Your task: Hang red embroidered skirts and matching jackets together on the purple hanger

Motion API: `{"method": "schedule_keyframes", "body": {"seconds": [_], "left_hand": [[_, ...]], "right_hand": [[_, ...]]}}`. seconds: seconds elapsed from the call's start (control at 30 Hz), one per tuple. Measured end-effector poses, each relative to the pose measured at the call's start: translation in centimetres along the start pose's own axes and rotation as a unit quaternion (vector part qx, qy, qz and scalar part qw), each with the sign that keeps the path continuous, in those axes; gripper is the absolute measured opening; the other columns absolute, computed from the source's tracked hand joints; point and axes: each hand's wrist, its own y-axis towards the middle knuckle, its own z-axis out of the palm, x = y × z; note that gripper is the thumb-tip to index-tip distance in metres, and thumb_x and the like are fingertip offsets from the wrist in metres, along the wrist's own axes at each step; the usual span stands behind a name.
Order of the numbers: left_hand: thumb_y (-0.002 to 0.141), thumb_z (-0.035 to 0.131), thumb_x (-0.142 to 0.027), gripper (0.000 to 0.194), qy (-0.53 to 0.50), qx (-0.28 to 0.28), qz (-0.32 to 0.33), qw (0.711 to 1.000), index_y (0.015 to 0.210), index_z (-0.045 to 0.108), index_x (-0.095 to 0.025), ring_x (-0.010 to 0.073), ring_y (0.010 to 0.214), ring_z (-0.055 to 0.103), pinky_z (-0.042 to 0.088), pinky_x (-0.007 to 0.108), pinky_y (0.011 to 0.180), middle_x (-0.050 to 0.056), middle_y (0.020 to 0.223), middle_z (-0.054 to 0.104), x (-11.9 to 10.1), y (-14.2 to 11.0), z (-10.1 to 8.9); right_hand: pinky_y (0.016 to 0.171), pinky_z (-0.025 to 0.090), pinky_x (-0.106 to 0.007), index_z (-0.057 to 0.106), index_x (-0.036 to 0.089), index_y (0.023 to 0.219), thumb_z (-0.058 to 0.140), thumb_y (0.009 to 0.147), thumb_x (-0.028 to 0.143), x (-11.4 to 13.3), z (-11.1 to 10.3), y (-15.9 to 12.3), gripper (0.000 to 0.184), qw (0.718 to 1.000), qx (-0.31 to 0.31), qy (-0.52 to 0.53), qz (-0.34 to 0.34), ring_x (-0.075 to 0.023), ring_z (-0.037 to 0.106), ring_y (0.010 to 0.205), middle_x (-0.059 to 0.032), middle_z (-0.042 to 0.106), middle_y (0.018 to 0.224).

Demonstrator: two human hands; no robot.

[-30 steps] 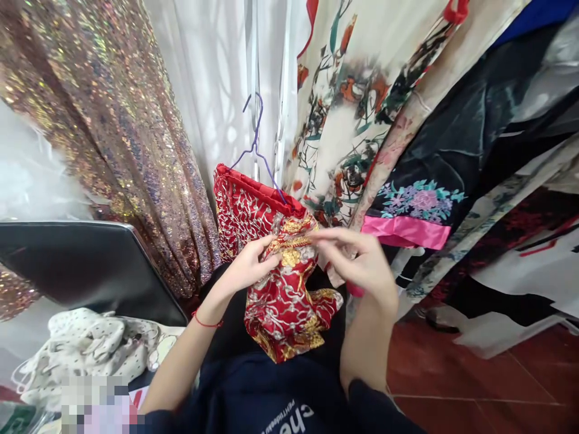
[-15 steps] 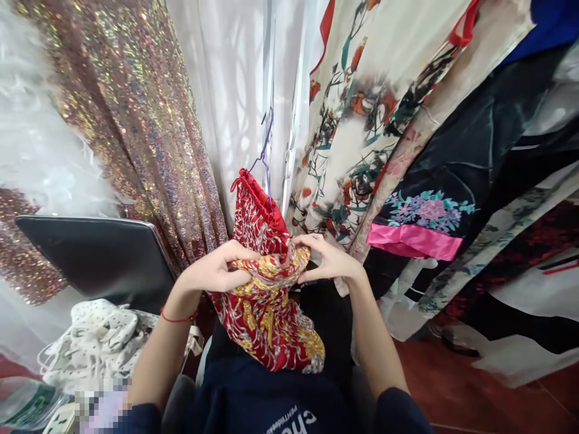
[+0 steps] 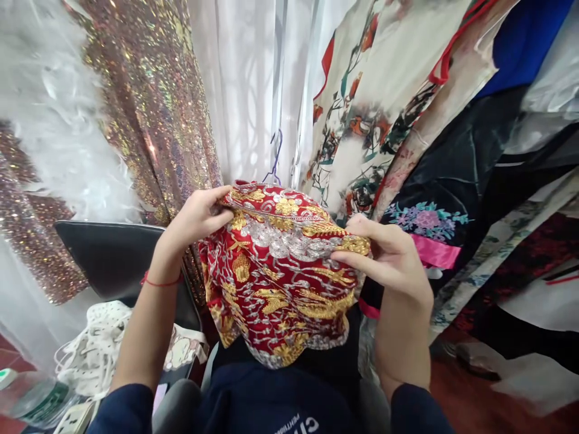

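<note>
A red garment (image 3: 280, 271) with gold and silver embroidery is stretched out in front of my chest. My left hand (image 3: 194, 217) pinches its upper left edge, fingers closed on the cloth. My right hand (image 3: 391, 259) grips the right edge, thumb on top. A thin purple wire hanger (image 3: 275, 161) sticks up behind the garment's top edge. The cloth's lower part hangs down over my dark blue top.
Sequined fabric (image 3: 149, 108) and white feathery material (image 3: 58, 120) hang at left, white curtain behind. Printed robes (image 3: 375, 120) and a black one with a pink cuff (image 3: 434, 250) hang at right. A black chair back (image 3: 113, 259), spotted cloth (image 3: 99, 343) and a plastic bottle (image 3: 31, 398) are lower left.
Both hands moved apart and up, spreading the bunched red garment out wide. The camera tilted up slightly, so the hanger hook looks lower behind the cloth.
</note>
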Motion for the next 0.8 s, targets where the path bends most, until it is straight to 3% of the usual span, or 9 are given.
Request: {"method": "schedule_keyframes", "body": {"seconds": [0.07,0.13,0.23,0.3,0.43,0.53,0.6,0.67,0.8], "left_hand": [[0.074,0.062,-0.015,0.018,-0.005,-0.019,0.028,0.999,0.091,0.068,-0.015,0.0157,0.082,0.060,0.051,0.032,0.085,0.004,0.089,0.067,-0.5,1.1,-1.3],[0.075,0.066,-0.011,0.014,-0.042,-0.016,0.053,0.998,0.088,0.066,-0.014,0.0149,0.086,0.060,0.052,0.034,0.091,0.004,0.092,0.066,-1.4,2.1,-2.6],[0.080,0.067,-0.010,0.011,-0.131,0.047,0.041,0.989,0.091,0.064,-0.009,0.0120,0.086,0.059,0.052,0.037,0.093,0.004,0.095,0.065,-3.6,3.2,-3.7],[0.082,0.066,-0.009,0.013,-0.165,0.087,0.020,0.982,0.094,0.063,-0.006,0.0132,0.092,0.061,0.052,0.038,0.093,0.003,0.095,0.065,-5.2,3.8,-3.7],[0.081,0.066,-0.009,0.015,-0.196,0.124,0.027,0.972,0.096,0.065,-0.004,0.0210,0.104,0.063,0.053,0.044,0.096,0.004,0.091,0.067,-6.4,4.7,-2.7],[0.080,0.068,-0.015,0.024,-0.212,0.114,0.011,0.970,0.103,0.068,-0.009,0.0251,0.110,0.065,0.054,0.043,0.097,0.006,0.097,0.069,-4.8,4.7,-1.6],[0.086,0.065,-0.024,0.027,-0.211,0.089,-0.033,0.973,0.110,0.068,-0.013,0.0255,0.111,0.066,0.055,0.041,0.095,0.007,0.101,0.070,-2.8,3.9,-0.8],[0.091,0.059,-0.037,0.033,-0.225,0.109,-0.085,0.965,0.113,0.068,-0.014,0.0256,0.108,0.069,0.056,0.041,0.090,0.008,0.101,0.072,-0.5,2.4,0.0],[0.074,0.077,-0.052,0.047,-0.288,0.324,-0.101,0.895,0.108,0.072,-0.019,0.0251,0.092,0.072,0.059,0.040,0.081,0.009,0.097,0.076,3.6,-1.7,1.6]], "right_hand": [[0.067,0.050,-0.035,0.070,0.028,0.088,0.076,0.082,0.051,-0.1,0.6,1.1,0.025,0.999,0.003,0.041,0.011,-0.0165,0.057,0.067,0.0027,0.061,0.071],[0.078,0.055,-0.041,0.068,0.029,0.086,0.073,0.081,0.056,-0.9,1.9,2.4,0.028,0.997,-0.012,0.068,0.022,-0.0201,0.064,0.083,-0.0001,0.067,0.089],[0.100,0.051,-0.054,0.063,0.029,0.084,0.072,0.084,0.048,-2.9,4.7,4.4,0.021,0.996,-0.037,0.072,0.035,-0.0259,0.061,0.119,-0.0011,0.064,0.125],[0.107,0.047,-0.058,0.061,0.030,0.087,0.072,0.085,0.042,-4.3,6.5,5.4,0.017,0.997,-0.040,0.066,0.032,-0.0269,0.054,0.132,0.0000,0.056,0.139],[0.102,0.051,-0.051,0.058,0.030,0.094,0.068,0.089,0.049,-6.4,8.3,6.2,0.022,0.994,0.002,0.087,0.066,-0.0250,0.059,0.124,-0.0013,0.061,0.130],[0.093,0.056,-0.043,0.055,0.029,0.099,0.064,0.089,0.056,-6.8,8.7,6.4,0.029,0.989,0.032,0.109,0.099,-0.0218,0.065,0.105,-0.0012,0.066,0.111],[0.086,0.057,-0.040,0.053,0.029,0.099,0.062,0.089,0.058,-6.7,8.8,6.4,0.032,0.986,0.021,0.128,0.102,-0.0198,0.066,0.093,-0.0001,0.067,0.101],[0.081,0.056,-0.038,0.051,0.029,0.098,0.061,0.089,0.057,-6.4,9.1,6.3,0.032,0.986,-0.012,0.136,0.101,-0.0188,0.065,0.086,0.0004,0.066,0.095],[0.078,0.056,-0.040,0.054,0.029,0.103,0.059,0.092,0.053,-5.8,9.8,6.3,0.026,0.988,-0.083,0.101,0.081,-0.0197,0.065,0.084,-0.0012,0.067,0.094]]}}
